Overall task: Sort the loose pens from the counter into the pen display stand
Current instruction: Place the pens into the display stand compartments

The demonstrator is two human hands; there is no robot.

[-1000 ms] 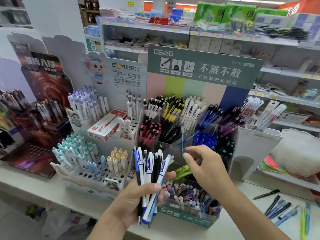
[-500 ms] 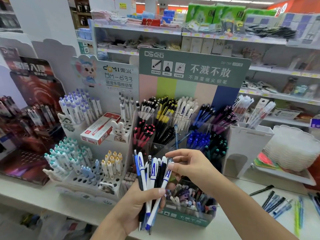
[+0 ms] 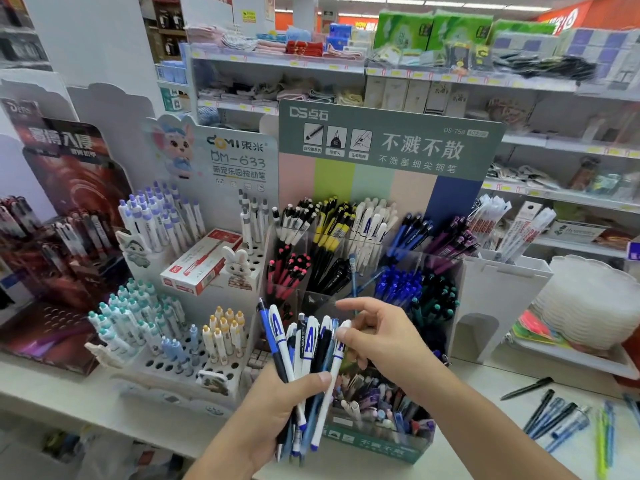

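- Since a second ago the right hand (image 3: 382, 337) has let go of the light-blue pen (image 3: 353, 271) and come back to the bundle; that pen now stands upright in a middle-row compartment of the stand, between the black pens and the dark-blue ones.
- Behind the counter, shelves (image 3: 450, 77) carry tissue packs and folded cloths.
- On the white counter (image 3: 485, 393) sits the pen display stand (image 3: 391, 147), with a green header, pastel stripes and clear compartments of pens sorted by colour.
- Left of it stands a white stand (image 3: 214, 258) with round holes, holding white pens and a red box (image 3: 202, 263).
- Left hand (image 3: 277, 407) grips a bundle of pens (image 3: 306, 362) (white, black and blue barrels) upright in front of the stand, thumb pressed across them.
- Right hand reaches to the top of the bundle; index finger and thumb pinch the cap of a white pen (image 3: 341, 344), other fingers spread loosely.
- Loose pens (image 3: 554, 415) lie at the counter's right end, a black one (image 3: 528, 388) apart from them.
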